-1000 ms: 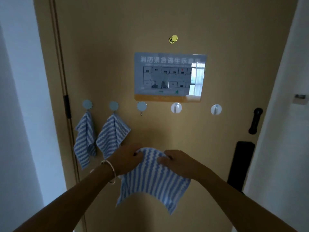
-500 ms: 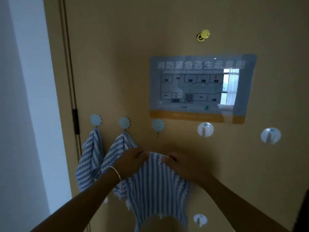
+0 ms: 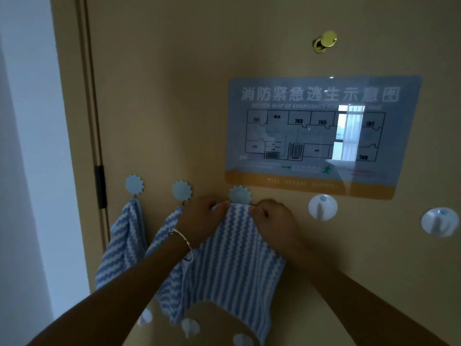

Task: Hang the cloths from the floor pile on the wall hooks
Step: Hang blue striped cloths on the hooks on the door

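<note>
- Cloth [image 3: 232, 258]: blue-and-white striped, limp and light. It drapes with no stiffness, so I judge it only handles by the top edge. Grab lower and it folds away from the hook.
- Its top edge sits just under the third blue hook [image 3: 240, 194], and the rest hangs below against the door.
- Left hand [image 3: 202, 221] pinches the edge just left of that hook, right hand [image 3: 272, 218] just right of it. Fingers are curled onto the fabric, with a short taut span between.
- The hook's prong is hidden, so I can't tell if the cloth is caught.
- Half a second ago the edge was clearly below that hook. Now it is raised to the disc.
- Two hung cloths [image 3: 127, 236] left of it are unchanged.
</note>
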Action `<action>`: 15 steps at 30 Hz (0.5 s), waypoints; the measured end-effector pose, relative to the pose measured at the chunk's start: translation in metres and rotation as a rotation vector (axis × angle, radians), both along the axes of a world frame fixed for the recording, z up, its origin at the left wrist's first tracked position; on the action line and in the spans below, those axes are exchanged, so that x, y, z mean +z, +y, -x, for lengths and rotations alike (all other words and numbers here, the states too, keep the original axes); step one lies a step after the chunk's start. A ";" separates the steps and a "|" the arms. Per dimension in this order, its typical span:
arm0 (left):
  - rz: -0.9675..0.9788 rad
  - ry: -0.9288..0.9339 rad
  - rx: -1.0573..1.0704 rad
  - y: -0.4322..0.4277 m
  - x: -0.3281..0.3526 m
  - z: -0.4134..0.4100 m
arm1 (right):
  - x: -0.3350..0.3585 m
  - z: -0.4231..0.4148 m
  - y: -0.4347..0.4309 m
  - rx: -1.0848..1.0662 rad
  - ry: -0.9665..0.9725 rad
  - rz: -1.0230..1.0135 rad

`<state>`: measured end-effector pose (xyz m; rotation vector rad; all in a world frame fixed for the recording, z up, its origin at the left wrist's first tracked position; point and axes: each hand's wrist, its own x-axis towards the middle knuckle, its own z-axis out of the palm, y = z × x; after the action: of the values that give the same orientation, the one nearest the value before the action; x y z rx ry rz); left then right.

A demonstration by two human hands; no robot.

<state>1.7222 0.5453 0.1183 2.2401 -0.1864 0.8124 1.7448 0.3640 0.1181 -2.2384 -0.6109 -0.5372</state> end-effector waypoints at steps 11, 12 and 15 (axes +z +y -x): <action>-0.200 -0.020 0.116 -0.004 -0.011 -0.013 | -0.002 -0.015 0.003 -0.139 -0.114 0.314; -0.206 -0.020 0.116 -0.004 -0.012 -0.014 | -0.002 -0.016 0.003 -0.132 -0.112 0.328; -0.218 -0.001 0.095 -0.003 -0.018 -0.016 | -0.006 -0.015 0.003 -0.133 -0.095 0.356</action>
<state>1.7383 0.5422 0.1004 2.4688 -0.1773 0.8801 1.7599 0.3675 0.1126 -2.6150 -0.6498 -0.6464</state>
